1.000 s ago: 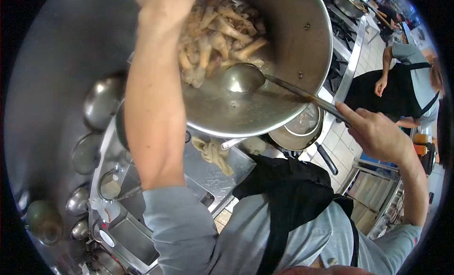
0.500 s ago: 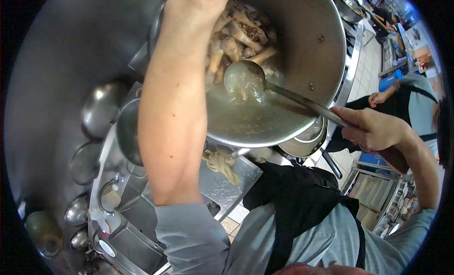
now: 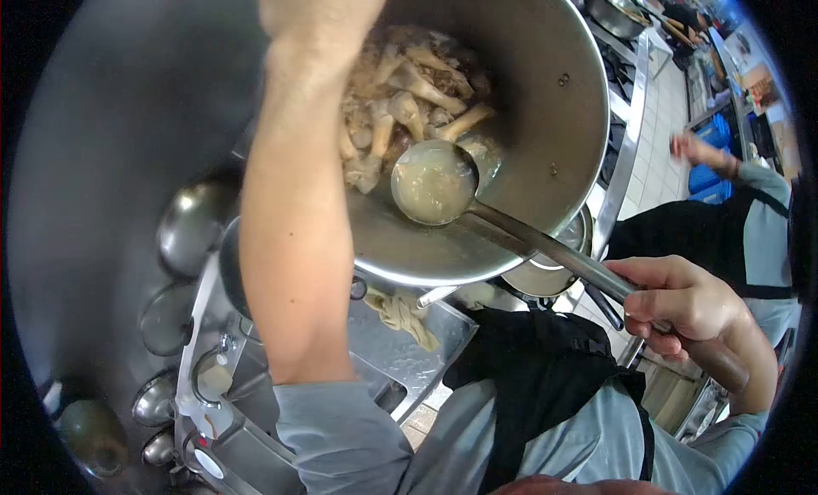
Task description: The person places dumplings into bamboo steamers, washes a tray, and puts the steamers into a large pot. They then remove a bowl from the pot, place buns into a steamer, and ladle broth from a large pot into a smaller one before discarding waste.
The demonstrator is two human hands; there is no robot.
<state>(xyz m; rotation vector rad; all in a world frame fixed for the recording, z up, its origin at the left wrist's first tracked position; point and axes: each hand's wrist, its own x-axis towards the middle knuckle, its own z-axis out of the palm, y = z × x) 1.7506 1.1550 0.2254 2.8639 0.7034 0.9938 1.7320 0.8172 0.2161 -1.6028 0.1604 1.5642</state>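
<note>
My right hand [image 3: 682, 303] is wrapped around the handle of a metal ladle [image 3: 434, 181]. The ladle's bowl holds cloudy, pale broth and is over the inside of a large metal stockpot [image 3: 554, 124]. Several bones [image 3: 417, 86] lie heaped in the pot, which looks tilted, beside the ladle bowl. My left forearm reaches up across the pot's left side. At the top edge of the view, my left hand [image 3: 324, 14] shows only its back and wrist; its fingers are hidden, so what it grips cannot be seen.
Below the pot are a metal sink counter [image 3: 400, 337] and a crumpled cloth [image 3: 405, 316]. A pan [image 3: 545, 278] sits partly under the pot rim. Metal bowls [image 3: 196, 231] hang at left. Another person [image 3: 733, 222] in an apron stands at right, near a stove [image 3: 626, 94].
The ladle has come up from the liquid toward the pot's near rim, its bowl now full. My right hand has moved down. The other person has raised an arm.
</note>
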